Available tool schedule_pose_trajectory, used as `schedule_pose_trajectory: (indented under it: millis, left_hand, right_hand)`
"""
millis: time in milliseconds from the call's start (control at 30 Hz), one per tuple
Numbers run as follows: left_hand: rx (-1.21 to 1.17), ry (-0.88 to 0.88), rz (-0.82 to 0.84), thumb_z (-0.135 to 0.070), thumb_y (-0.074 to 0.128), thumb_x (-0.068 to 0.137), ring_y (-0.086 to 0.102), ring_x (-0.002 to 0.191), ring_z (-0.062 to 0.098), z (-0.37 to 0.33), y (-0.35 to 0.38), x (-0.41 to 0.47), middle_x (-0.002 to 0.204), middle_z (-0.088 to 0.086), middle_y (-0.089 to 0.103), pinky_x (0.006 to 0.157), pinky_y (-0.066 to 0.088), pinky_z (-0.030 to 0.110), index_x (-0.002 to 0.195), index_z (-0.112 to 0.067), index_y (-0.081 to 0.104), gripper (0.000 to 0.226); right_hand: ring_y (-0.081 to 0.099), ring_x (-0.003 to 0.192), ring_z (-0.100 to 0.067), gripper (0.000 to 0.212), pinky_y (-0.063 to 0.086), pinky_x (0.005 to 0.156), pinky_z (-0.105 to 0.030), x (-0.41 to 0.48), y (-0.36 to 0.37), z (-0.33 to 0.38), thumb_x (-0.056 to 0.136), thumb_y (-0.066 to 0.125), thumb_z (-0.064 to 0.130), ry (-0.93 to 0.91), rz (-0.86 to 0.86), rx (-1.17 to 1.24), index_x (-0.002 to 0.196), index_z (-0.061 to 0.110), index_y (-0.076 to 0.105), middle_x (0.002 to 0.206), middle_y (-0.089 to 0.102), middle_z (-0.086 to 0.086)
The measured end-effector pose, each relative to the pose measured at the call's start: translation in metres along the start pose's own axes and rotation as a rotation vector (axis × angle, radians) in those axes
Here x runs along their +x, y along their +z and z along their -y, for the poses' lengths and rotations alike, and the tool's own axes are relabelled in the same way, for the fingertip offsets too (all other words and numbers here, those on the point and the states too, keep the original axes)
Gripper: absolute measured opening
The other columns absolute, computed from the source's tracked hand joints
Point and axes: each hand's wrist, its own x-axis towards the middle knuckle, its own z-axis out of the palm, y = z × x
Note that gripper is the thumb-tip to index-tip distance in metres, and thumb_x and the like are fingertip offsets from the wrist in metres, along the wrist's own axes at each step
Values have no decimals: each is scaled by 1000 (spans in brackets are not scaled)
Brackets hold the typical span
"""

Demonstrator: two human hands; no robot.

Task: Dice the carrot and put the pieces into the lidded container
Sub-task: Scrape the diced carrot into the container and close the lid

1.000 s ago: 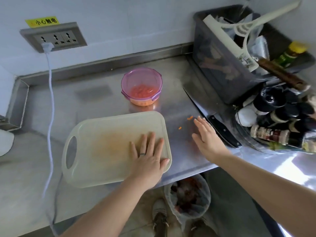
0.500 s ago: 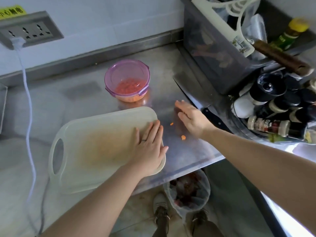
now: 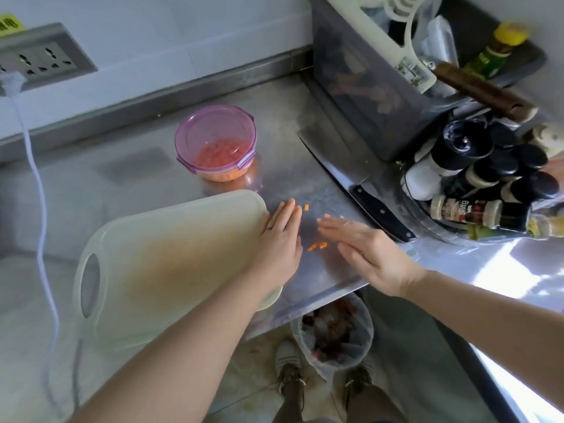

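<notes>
Dicing looks finished: the container (image 3: 180,154), just behind the cutting board (image 3: 171,264), holds most carrot pieces (image 3: 222,157). A few strays (image 3: 317,246) lie right of the board between the left hand (image 3: 279,239) and right hand (image 3: 366,248), both flat-fingered and holding nothing; gathering them seems left.

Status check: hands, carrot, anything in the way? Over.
Left hand flat beside cutting board, right hand open opposite. Container holds diced carrot; stray carrot bits on counter between hands. Knife lies right, clear.
</notes>
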Motion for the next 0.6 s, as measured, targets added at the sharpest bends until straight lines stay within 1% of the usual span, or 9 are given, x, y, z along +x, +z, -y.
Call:
schedule_pose_trajectory:
  millis: [67, 100, 167, 200, 267, 400, 467, 533, 600]
  left_hand:
    - [47, 21, 42, -14, 32, 100, 6, 148, 22, 0, -1, 16, 160, 7, 7, 117, 2, 36, 149, -4, 17, 53]
    - [82, 43, 73, -14, 32, 101, 2, 148, 19, 1, -1, 22, 160, 4, 3, 117, -1, 34, 150, -6, 15, 53]
    - [123, 111, 108, -14, 30, 101, 0, 148, 17, 1, 1, 23, 160, 1, 2, 116, -5, 31, 151, -8, 15, 52]
    - [120, 163, 107, -14, 30, 101, 2, 148, 17, 1, 4, 20, 160, 1, 5, 116, -6, 29, 150, -8, 17, 51]
    - [56, 256, 86, -14, 27, 99, 9, 147, 20, 0, 11, 8, 159, 3, 13, 115, -6, 25, 148, -6, 25, 50]
    - [-49, 359, 59, -17, 25, 96, 26, 143, 26, -13, 24, -18, 151, 13, 34, 115, 1, 23, 141, 0, 38, 51]
    - [-96, 404, 41, -20, 24, 95, 30, 140, 23, -24, 30, -29, 147, 14, 40, 115, 5, 23, 140, 1, 42, 52]
    - [-244, 335, 25, -16, 30, 95, 30, 136, 9, -32, 30, -37, 147, 10, 41, 113, 5, 11, 139, -1, 43, 48]
    - [-450, 163, -108, -15, 35, 92, 34, 125, -5, -34, 27, -32, 143, 5, 45, 106, 14, 1, 136, -3, 48, 48]
  right_hand:
    - [44, 131, -7, 44, 30, 110, -16, 0, -9, 5, 93, 36, 22, 243, -212, 200, 127, 5, 59, 135, 55, 1]
    - [48, 127, -5, 42, 33, 109, -16, -1, -11, 8, 93, 37, 21, 381, -288, 312, 125, 9, 62, 132, 58, 3]
    - [55, 119, -5, 32, 38, 108, -23, -5, -8, 12, 98, 41, 14, 573, -410, 526, 116, 13, 67, 123, 64, 3]
    - [58, 116, -5, 31, 41, 107, -28, -9, -5, 15, 100, 40, 10, 623, -452, 611, 111, 14, 68, 119, 67, 2]
    - [62, 110, -4, 32, 43, 106, -31, -19, 2, 19, 100, 40, 8, 658, -467, 677, 105, 19, 69, 114, 69, 4]
    - [61, 113, -10, 30, 45, 104, -36, -31, 20, 18, 101, 41, 13, 673, -454, 658, 107, 25, 69, 115, 69, 4]
    - [62, 112, -10, 30, 45, 104, -33, -29, 21, 21, 101, 41, 13, 667, -450, 665, 106, 25, 68, 115, 69, 3]
    - [63, 108, -6, 30, 47, 99, -24, -28, 16, 27, 102, 39, 11, 642, -476, 710, 107, 18, 68, 114, 69, 0]
    - [67, 97, -8, 32, 52, 87, -19, -30, 12, 32, 102, 37, 9, 650, -614, 791, 102, 9, 70, 103, 72, -3]
